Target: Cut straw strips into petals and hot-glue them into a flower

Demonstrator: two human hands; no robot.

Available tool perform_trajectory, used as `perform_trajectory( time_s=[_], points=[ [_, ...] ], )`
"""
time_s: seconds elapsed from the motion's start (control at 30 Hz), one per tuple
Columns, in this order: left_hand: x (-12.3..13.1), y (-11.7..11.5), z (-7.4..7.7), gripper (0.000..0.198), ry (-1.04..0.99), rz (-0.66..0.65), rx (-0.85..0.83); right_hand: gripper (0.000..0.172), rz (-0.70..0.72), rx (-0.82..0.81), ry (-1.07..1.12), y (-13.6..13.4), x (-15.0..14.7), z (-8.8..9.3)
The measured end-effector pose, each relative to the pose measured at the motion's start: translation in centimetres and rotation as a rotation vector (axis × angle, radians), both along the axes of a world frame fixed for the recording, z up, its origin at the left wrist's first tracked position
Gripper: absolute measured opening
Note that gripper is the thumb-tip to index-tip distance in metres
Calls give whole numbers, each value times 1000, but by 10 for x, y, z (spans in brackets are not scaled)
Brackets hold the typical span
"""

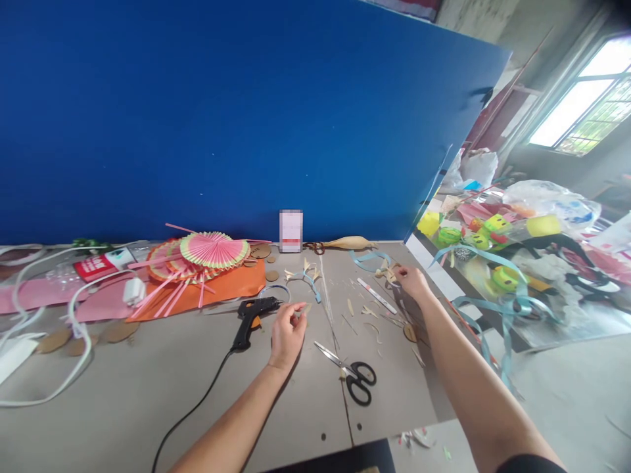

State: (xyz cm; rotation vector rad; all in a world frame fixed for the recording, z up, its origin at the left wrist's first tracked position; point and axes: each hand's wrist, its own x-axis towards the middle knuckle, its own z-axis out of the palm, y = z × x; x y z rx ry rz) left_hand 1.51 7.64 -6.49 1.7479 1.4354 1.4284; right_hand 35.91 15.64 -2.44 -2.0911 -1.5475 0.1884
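My left hand (288,334) is closed in a pinch above the table, with a small pale strip (307,308) at its fingertips. Farther right, my right hand (414,282) reaches to pale dried-husk pieces (385,270) beside a loop of light blue ribbon (363,264). Its fingers are pinched together; what lies between them is hidden. A black glue gun (249,318) rests just left of my left hand. Black-handled scissors (353,372) lie between my forearms, blades partly apart. Behind my left hand is a blue ribbon-wrapped band with pale husk flowers (310,281).
A white marker (376,296) and husk scraps (371,312) lie mid-table. Pink paper fans (215,250) and a red-labelled bottle (104,263) sit left, near white cables (73,299). A blue panel (236,118) stands behind. Ribbons (507,315) hang at the right.
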Motion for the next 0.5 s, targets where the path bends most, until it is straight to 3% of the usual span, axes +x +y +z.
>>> perform_trajectory(
  time_s=[0.33,0.5],
  points=[
    [3,-8,12,17,-81,-12,38,15,-53,221,391,-5,4,10],
    [-6,-35,30,19,-240,-22,28,17,-65,241,519,-6,-3,11]
  ],
)
